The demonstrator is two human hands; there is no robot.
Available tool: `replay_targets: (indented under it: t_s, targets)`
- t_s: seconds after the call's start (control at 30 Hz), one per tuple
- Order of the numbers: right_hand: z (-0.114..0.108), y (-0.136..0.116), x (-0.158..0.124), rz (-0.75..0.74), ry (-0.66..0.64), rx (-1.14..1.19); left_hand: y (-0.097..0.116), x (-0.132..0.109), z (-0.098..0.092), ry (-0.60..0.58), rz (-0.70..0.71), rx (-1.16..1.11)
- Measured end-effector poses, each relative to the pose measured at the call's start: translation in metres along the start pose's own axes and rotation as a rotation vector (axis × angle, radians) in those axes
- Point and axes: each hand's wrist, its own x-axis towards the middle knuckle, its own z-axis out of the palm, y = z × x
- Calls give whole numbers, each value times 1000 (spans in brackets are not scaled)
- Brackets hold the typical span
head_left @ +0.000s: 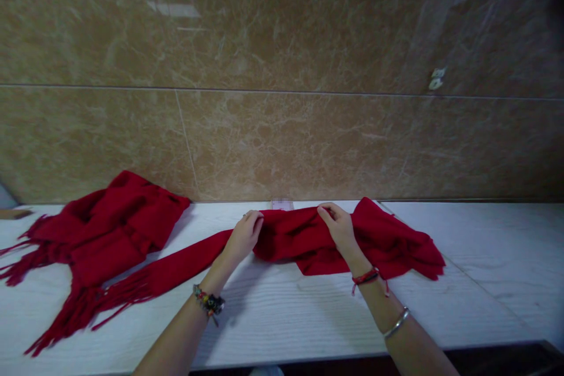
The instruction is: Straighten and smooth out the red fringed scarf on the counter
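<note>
A long red fringed scarf (pixel 388 244) lies stretched across a white wood-grain table (pixel 282 317), its fringe trailing toward the left front. My left hand (pixel 243 236) pinches the scarf's upper edge near the middle. About a hand's width to the right, my right hand (pixel 338 225) is closed on the same edge. A fold of cloth is bunched between the two hands. A second pile of red fringed scarf (pixel 117 223) sits heaped at the left of the table. Both wrists wear bracelets.
A brown marble-tiled wall (pixel 282 70) rises right behind the table. A small pale object (pixel 282 204) rests at the wall's foot behind the scarf. The table's front edge runs along the bottom of the view, with bare tabletop at the right.
</note>
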Motion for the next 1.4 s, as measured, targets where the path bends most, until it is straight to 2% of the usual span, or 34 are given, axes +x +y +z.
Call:
replay_targets:
  t_s: [0.1,0.2,0.3,0.43,0.53,0.67,0.77,0.83,0.9,1.0,1.07,1.13,1.2,1.33,1.4]
  targets:
    - [-3,9,2,-12,-21,-159,5,2,-12,9,-15,-90]
    - [1,10,-2,-162,-204,-310,13,1,-14,-77,37,-129]
    - [12,-1,-12,-312,-372,-295,19,-1,-9,-178,73,-108]
    - [27,-17,-24,-296,-530,-202,22,-3,-5,-223,109,-77]
    - [27,-18,-23,-204,-451,-118,16,-4,-5,-249,121,-52]
    - [14,-5,-9,1,-157,116,3,-2,-7,-325,121,34]
    - [5,4,-1,105,-10,154,2,0,-11,-244,114,2]
    - [2,5,0,58,4,22,4,2,-14,-154,118,-55]
    - [3,0,-3,-95,-64,-132,6,2,-15,-143,90,-104]
    - [11,-14,-13,-353,-259,-248,9,-1,-11,-291,16,-134]
    - [17,-21,-19,-448,-434,-281,9,-2,-8,-369,19,-129]
    - [21,-24,-22,-465,-558,-269,9,-3,-8,-400,34,-113]
    - [21,-21,-21,-362,-541,-181,7,-1,-12,-392,16,-84]
    - [15,-6,-10,92,-275,170,0,4,-30,-300,-45,-41]
    - [11,2,-6,240,-254,264,-4,6,-35,-304,-51,-54]
